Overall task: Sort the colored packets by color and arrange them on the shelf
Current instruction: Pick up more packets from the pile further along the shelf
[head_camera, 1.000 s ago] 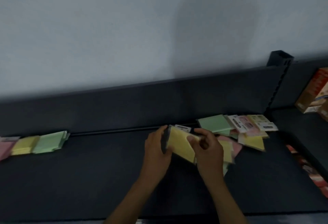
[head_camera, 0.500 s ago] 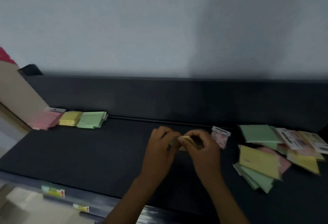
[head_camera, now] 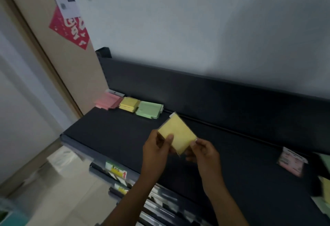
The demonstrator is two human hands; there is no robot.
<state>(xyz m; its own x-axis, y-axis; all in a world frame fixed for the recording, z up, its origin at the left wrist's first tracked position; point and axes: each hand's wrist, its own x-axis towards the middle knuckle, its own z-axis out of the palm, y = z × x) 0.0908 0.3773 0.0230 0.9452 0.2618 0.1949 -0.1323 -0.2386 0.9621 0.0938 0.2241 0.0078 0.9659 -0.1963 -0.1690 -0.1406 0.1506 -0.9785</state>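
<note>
Packets are partly sorted: 3 stacks, pink (head_camera: 109,101), yellow (head_camera: 129,104) and green (head_camera: 149,109), sit side by side at the shelf's (head_camera: 110,132) back left. I hold 1 yellow packet (head_camera: 178,133) above the shelf, left hand (head_camera: 157,149) and right hand (head_camera: 203,151) both with a grip on its lower edges. Loose pink (head_camera: 291,163), green and yellow packets at the right edge look unsorted to me, so much remains.

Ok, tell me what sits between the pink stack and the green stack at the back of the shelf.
In the head view, a yellow stack sits between the pink stack and the green stack, close against both.
</note>
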